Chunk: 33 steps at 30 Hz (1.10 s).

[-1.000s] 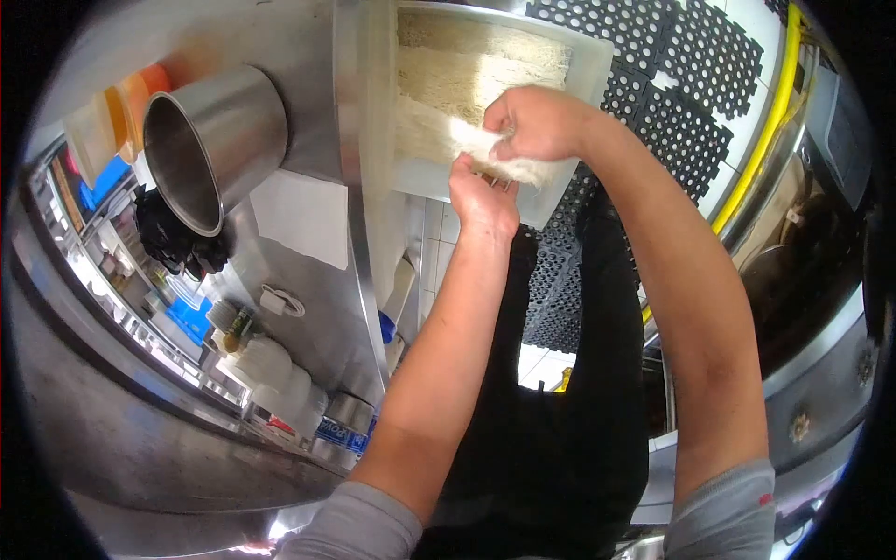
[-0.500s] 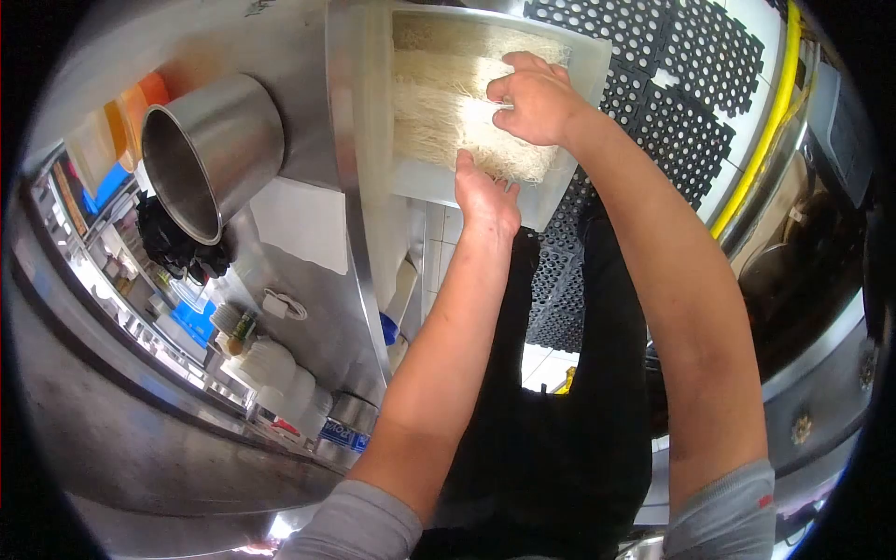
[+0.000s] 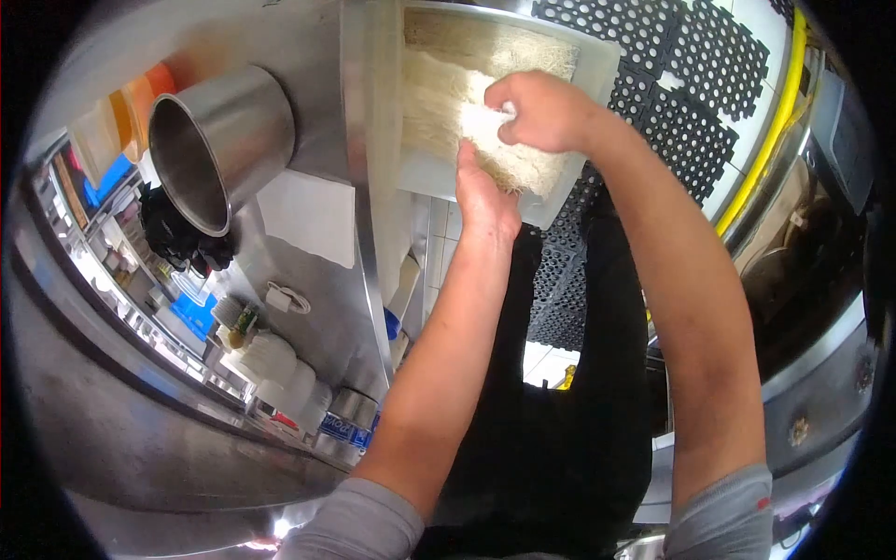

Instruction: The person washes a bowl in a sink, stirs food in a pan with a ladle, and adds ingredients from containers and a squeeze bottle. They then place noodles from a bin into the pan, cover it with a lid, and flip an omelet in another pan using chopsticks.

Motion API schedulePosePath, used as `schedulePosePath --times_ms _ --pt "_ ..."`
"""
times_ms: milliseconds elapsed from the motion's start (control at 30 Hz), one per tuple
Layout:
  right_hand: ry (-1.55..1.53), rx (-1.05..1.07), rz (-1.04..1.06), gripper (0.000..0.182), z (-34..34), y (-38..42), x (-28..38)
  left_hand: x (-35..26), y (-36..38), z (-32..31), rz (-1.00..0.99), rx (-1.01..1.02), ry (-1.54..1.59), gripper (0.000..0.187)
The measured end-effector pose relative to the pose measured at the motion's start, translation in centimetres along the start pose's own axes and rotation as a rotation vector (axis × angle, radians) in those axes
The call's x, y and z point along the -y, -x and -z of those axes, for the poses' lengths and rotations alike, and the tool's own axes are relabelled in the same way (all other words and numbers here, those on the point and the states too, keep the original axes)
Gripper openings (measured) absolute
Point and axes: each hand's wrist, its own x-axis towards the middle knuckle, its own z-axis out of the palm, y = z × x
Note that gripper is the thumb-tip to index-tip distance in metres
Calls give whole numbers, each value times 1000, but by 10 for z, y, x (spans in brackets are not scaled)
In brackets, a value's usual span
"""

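Observation:
A pale plastic bin [image 3: 581, 121] holds several layers of thin dried noodles [image 3: 439, 89], which look like rice vermicelli. My left hand [image 3: 487, 201] grips the near edge of the noodles, its thumb on top and its fingers hidden underneath. Across from it, my right hand [image 3: 546, 112] is closed over the noodles with thumb and index finger bent inward. Bright glare washes out the noodles between the two hands, and the other right fingers are mostly out of sight.
On the steel counter [image 3: 313, 327] to the left are a large steel pot [image 3: 229, 140], a white sheet [image 3: 308, 217], a white cable [image 3: 287, 299] and white plastic containers [image 3: 266, 359]. Black perforated mats [image 3: 686, 121] cover the floor. A yellow hose [image 3: 761, 168] runs along the right.
My right hand has gone from spread fingers to a curled grip, with its wrist slightly farther right. My left hand stays at the noodles' near edge. The view has shifted a little.

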Motion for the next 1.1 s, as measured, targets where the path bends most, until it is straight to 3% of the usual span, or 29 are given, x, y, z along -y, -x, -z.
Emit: schedulePosePath --times_ms 133,200,333,367,467,567,667,800,933,1100 --pt "-179 -105 90 47 28 8 -11 -20 36 -12 11 52 -89 70" --pt "-281 67 -18 44 50 28 -1 -21 51 -19 31 72 -56 69" --pt "-467 -60 -94 31 42 70 -11 -8 70 -18 33 101 -9 70" --pt "-567 73 -146 29 48 82 -8 0 68 -9 39 86 -6 72" --pt "-651 -6 -210 33 50 130 19 3 97 -19 -11 63 23 74" --pt "-705 -112 -201 46 32 161 34 -1 134 -30 -287 -70 -228 65" --pt "-634 -187 -196 50 29 193 55 -5 165 -33 -391 -27 -340 66" --pt "-484 -237 -271 52 37 233 96 -10 186 -25 -431 -29 -467 71" --pt "-610 -312 -364 48 39 285 143 -39 244 -42 -400 -24 -685 80" --pt "-764 -630 -283 41 34 351 179 -57 305 -66 -544 40 -1068 91"
